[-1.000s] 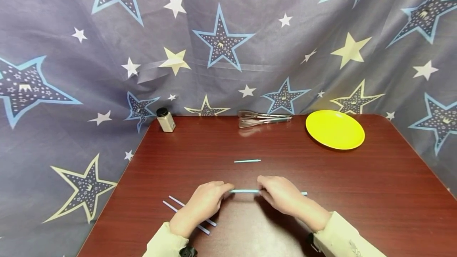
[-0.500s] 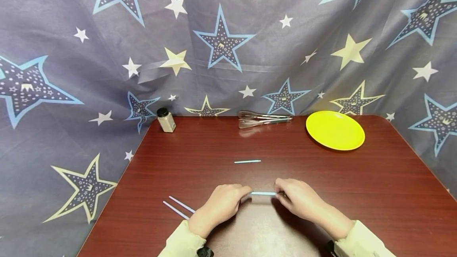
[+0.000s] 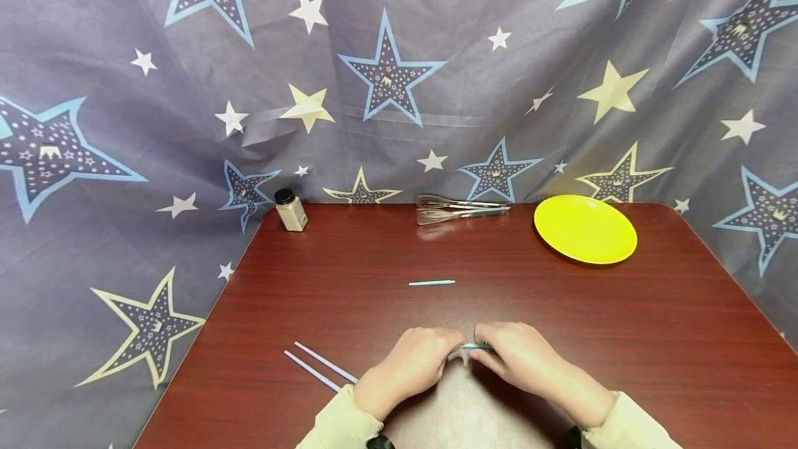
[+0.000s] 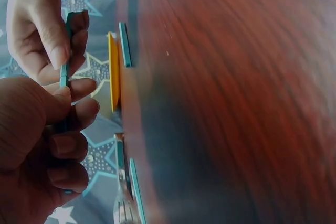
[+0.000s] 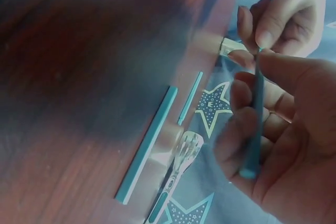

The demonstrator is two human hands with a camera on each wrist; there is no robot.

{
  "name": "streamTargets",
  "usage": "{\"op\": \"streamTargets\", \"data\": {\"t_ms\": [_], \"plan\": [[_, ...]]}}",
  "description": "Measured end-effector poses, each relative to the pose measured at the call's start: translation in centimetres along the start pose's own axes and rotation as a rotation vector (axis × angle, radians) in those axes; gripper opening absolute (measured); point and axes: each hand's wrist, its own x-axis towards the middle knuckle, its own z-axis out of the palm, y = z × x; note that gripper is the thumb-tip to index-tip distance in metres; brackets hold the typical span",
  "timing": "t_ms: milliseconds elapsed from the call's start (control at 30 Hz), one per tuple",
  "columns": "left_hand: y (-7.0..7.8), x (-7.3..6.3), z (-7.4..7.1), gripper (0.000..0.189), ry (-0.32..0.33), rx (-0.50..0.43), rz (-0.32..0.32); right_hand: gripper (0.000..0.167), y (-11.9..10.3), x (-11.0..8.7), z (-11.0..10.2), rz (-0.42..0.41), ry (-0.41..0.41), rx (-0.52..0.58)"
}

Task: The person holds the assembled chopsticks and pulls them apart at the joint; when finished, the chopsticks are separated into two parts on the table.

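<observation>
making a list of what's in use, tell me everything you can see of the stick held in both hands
The stick is slim, straight, blue-green and smooth-looking, perhaps plastic. In the right wrist view one end is blunt, and it looks narrower towards the other; in the left wrist view a fine line crosses it, possibly a joint. The left hand and the right hand both grip it over the table, hiding much of it.

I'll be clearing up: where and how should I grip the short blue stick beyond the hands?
Probably take the short blue stick by its middle, from above, pinching its near and far sides: it is thin, lies flat and runs roughly left to right.
</observation>
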Motion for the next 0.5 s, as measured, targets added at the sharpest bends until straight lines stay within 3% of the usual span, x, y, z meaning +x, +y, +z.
{"op": "streamTargets", "data": {"t_ms": [167,500], "plan": [[0.49,0.3,0.11,0.012,-0.034,-0.017,-0.021,0.026,-0.17,-0.01,0.29,-0.022,0.024,-0.014],[0.49,0.39,0.12,0.012,-0.005,-0.022,-0.017,0.019,0.0,-0.02,0.12,-0.094,0.088,-0.03]]}}
